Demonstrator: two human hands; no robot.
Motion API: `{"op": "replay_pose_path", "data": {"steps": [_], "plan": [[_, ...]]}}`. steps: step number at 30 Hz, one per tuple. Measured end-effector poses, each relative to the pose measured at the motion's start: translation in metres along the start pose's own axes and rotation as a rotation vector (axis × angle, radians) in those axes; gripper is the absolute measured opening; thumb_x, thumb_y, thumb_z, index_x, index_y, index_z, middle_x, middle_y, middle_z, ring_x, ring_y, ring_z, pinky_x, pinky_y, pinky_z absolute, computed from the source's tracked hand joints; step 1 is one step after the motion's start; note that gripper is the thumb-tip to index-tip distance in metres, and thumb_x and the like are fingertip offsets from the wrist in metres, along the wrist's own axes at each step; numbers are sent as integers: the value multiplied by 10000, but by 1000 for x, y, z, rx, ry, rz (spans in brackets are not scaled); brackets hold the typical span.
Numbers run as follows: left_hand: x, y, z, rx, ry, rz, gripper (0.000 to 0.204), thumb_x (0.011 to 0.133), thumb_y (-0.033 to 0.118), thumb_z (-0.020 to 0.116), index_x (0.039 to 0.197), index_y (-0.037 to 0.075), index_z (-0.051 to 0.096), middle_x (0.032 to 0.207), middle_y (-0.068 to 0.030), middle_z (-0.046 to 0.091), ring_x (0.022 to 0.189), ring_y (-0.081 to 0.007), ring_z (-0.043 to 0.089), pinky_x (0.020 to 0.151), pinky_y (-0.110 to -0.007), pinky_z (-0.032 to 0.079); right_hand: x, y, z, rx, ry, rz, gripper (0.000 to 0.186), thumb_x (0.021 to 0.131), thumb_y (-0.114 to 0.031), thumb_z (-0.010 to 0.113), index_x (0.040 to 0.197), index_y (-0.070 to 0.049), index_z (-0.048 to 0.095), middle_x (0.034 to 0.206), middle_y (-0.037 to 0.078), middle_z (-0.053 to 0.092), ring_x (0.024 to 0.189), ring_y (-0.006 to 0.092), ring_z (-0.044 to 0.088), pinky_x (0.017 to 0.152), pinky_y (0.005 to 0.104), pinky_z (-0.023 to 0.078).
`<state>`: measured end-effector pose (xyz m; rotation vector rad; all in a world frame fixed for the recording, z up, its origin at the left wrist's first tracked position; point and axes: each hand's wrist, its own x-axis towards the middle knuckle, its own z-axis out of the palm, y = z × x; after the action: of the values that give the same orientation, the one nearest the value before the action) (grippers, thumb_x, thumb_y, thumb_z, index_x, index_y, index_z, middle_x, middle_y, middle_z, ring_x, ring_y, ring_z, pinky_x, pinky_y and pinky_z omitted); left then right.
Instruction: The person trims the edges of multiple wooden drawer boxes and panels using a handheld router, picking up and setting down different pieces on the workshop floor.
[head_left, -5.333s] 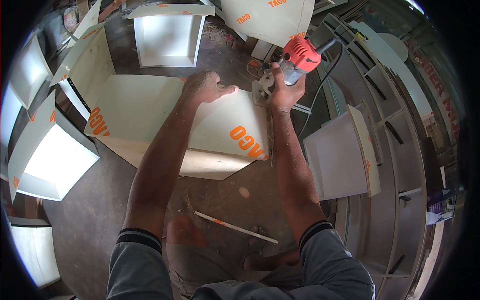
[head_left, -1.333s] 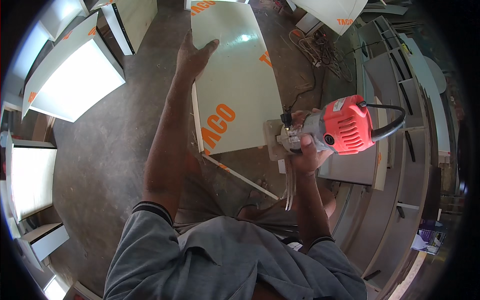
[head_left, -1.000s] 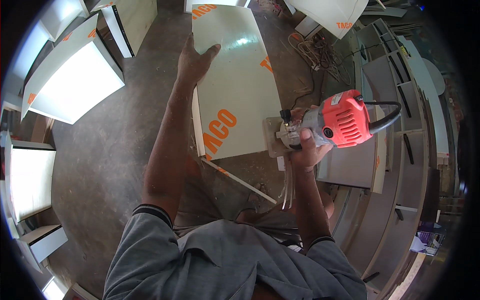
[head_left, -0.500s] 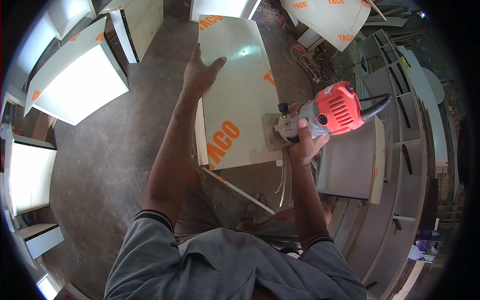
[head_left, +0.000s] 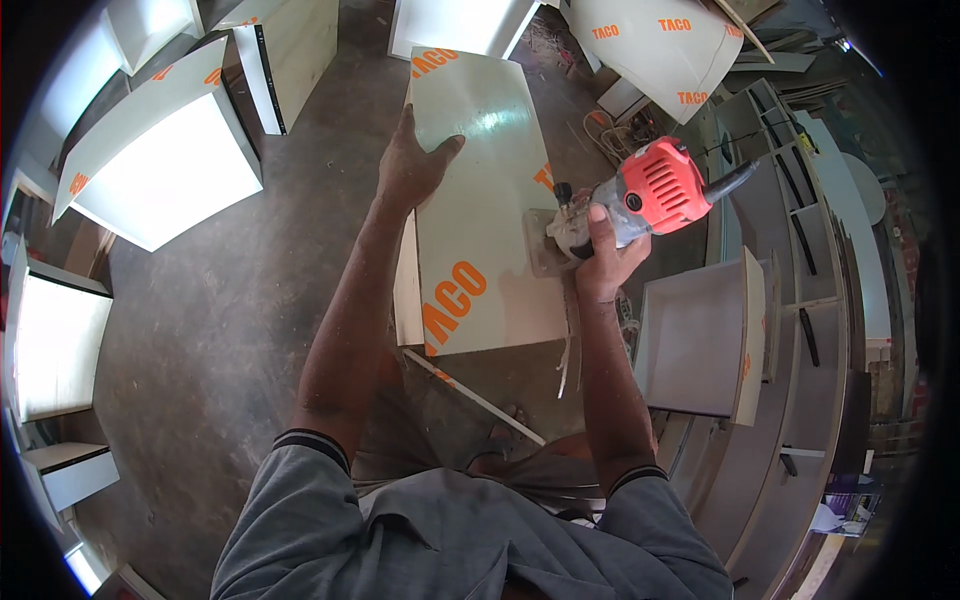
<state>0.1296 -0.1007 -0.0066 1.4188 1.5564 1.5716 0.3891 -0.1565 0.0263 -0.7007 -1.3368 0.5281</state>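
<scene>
- Right hand (head_left: 612, 262) is closed around the grey lower body of a red-topped router (head_left: 662, 185); its thumb shows on the near side, the other fingers mostly hidden behind the tool.
- The router's pale base plate (head_left: 541, 243) meets the right edge of a white panel (head_left: 490, 215); I cannot tell whether it bears on the top or the side face. The motor end tilts up and out to the right, with 1 black cord (head_left: 732, 182) leading off it.
- Left hand (head_left: 415, 168) is spread at the panel's left edge, toward the far left corner, thumb wide of the fingers and lying on the top face; it is not wrapped round anything.
- The panel lies lengthwise before the person, with orange lettering at its far left and near left corners and its right edge.
- Thin pale strips (head_left: 565, 365) hang by its near right corner.
- On the floor (head_left: 200, 330), 1 long stick (head_left: 480, 400) slants away from the panel's near left corner.
- An open box (head_left: 695, 345) stands right of the router, beside a long shelf frame (head_left: 825, 345).
- 1 white box (head_left: 455, 28) stands just beyond the panel's far edge.
</scene>
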Motion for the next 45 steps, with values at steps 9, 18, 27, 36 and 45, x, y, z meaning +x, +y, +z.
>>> {"op": "replay_pose_path", "data": {"steps": [9,18,27,36,45], "plan": [[-1,-2,-1,49,-16,-15,921,822,361,752,1480,-94,295,1351,-299,553,1280,-416,542,1071,-461,428,23,10,23,-78,47,-60,364,838,-222,787,1057,0,598,958,40,621,870,140,552,836,305,446],[0,-2,-2,159,15,9,864,834,347,759,1477,-38,330,1359,-248,562,1265,-365,558,1070,-439,429,42,27,39,-32,73,-80,338,852,-197,784,1053,-2,596,953,43,624,866,143,559,836,299,447],[-4,13,-9,134,-35,10,945,823,359,767,1493,-80,266,1400,-293,510,1293,-417,528,1060,-464,435,64,46,53,-41,61,-87,366,843,-201,796,1072,-1,592,963,40,638,865,136,578,819,296,459],[-3,17,-11,146,-42,-18,977,821,353,771,1499,-87,221,1355,-290,520,1224,-404,575,1022,-471,462,95,72,79,-45,57,-78,372,842,-199,794,1085,2,595,961,42,641,852,136,581,813,297,462],[-4,21,-11,227,-31,-50,1013,843,304,742,1503,-123,103,1365,-309,484,1172,-425,600,972,-475,498,115,90,95,-9,-13,-59,437,830,-243,815,1099,1,572,970,46,615,859,140,569,803,306,464]]}}
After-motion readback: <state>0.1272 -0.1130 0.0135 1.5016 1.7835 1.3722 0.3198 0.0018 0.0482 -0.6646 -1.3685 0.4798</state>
